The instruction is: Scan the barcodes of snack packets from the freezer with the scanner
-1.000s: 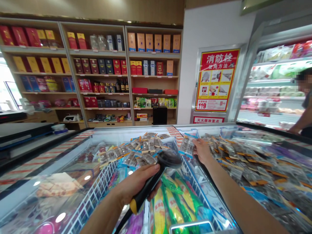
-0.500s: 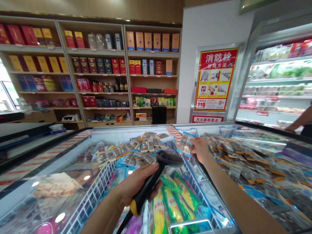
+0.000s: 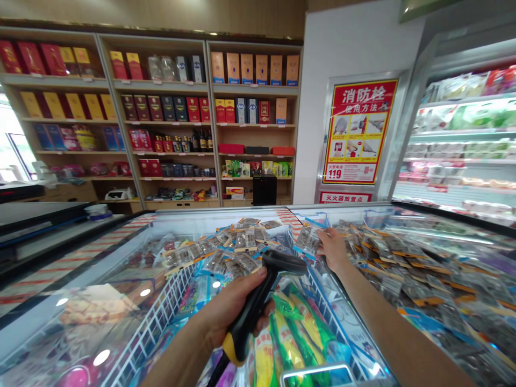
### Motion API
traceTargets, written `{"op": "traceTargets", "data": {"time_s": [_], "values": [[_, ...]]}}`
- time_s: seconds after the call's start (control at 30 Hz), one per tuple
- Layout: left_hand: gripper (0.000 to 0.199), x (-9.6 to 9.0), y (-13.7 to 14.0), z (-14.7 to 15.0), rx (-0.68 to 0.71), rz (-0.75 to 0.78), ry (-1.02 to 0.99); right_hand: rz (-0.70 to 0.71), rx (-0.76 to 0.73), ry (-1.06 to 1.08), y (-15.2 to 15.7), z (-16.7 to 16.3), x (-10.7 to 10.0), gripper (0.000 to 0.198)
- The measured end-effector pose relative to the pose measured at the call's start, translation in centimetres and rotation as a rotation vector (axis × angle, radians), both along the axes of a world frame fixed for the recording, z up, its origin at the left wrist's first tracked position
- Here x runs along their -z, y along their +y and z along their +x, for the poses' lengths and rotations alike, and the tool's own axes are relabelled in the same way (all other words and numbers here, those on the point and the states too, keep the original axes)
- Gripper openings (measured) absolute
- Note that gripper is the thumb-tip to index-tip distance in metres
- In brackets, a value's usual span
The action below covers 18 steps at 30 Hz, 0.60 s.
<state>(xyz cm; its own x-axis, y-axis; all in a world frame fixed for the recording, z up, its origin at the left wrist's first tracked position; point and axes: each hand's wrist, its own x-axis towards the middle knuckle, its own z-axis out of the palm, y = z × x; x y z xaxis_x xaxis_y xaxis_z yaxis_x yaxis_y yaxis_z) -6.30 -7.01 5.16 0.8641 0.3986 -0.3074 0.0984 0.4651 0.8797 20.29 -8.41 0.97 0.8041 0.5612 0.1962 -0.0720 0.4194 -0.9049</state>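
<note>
My left hand (image 3: 237, 303) is wrapped round the handle of a black and yellow barcode scanner (image 3: 258, 301), whose head points up and to the right. Further out, my right hand (image 3: 334, 251) pinches a small clear packet (image 3: 308, 238) with blue edges and a printed label. The scanner's head is a short way left of and nearer than that packet. Between the two arms, below the scanner, lie bagged corn cobs (image 3: 288, 338) in green and yellow wrapping. A heap of similar small packets (image 3: 244, 239) lies on the glass beyond the scanner.
White wire baskets (image 3: 161, 306) stand inside the chest freezer. On the right spreads a large pile of small packets (image 3: 407, 258). Shelves of boxes (image 3: 169, 107) line the back wall beside a red fire-hydrant poster (image 3: 358, 131). A lit refrigerated cabinet (image 3: 463, 145) stands far right.
The scanner in my left hand has shifted slightly right, its head nearer the packet. My right hand keeps its pinch. Another person's arm at the far right has left view.
</note>
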Motion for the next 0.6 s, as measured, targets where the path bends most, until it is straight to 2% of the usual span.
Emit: {"op": "traceTargets", "data": {"time_s": [0.47, 0.6], "values": [[0.036, -0.57, 0.29, -0.53, -0.026, 0.024, -0.021, 0.008, 0.003, 0.021, -0.07, -0.1, -0.17, 0.036], [0.038, -0.92, 0.24, -0.77, -0.019, 0.121, 0.009, 0.003, 0.005, -0.011, -0.1, -0.06, -0.04, 0.032]]}}
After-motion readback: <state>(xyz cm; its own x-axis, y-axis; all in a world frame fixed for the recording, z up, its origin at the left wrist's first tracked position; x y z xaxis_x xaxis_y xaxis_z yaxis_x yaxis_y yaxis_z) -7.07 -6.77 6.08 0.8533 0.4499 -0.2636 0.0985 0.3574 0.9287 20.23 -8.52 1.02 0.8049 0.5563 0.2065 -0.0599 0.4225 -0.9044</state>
